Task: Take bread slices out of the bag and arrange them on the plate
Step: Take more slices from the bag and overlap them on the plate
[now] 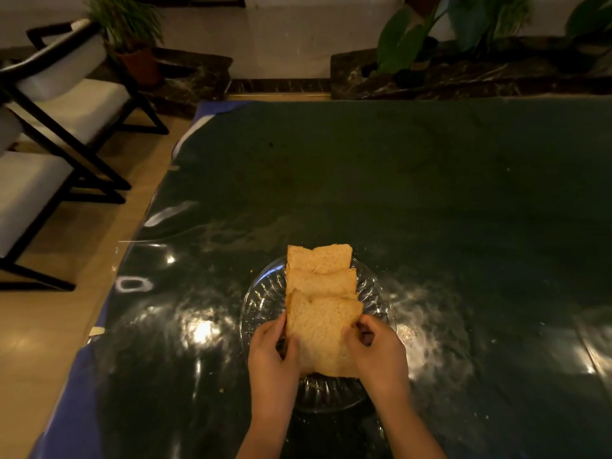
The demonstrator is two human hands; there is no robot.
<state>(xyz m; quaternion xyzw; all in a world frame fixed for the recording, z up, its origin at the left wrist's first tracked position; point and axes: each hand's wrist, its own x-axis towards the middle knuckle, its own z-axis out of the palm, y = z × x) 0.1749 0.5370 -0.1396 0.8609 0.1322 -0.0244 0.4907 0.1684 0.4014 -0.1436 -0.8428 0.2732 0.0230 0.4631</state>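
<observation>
A clear ribbed glass plate (pixel 261 303) sits on the dark table near me. Three tan bread slices lie in an overlapping row on it: a far slice (pixel 319 258), a middle slice (pixel 321 282) and a near slice (pixel 323 329). My left hand (pixel 273 352) grips the near slice's left edge, thumb on top. My right hand (pixel 377 347) pinches its right edge. The near slice overlaps the middle one and covers the plate's centre. No bread bag is in view.
The table (pixel 430 210) is covered by a dark glossy sheet with a few crumbs near the plate. Its left edge drops to a wooden floor where black-framed chairs (pixel 63 104) with white cushions stand. Potted plants (pixel 132 38) line the far wall.
</observation>
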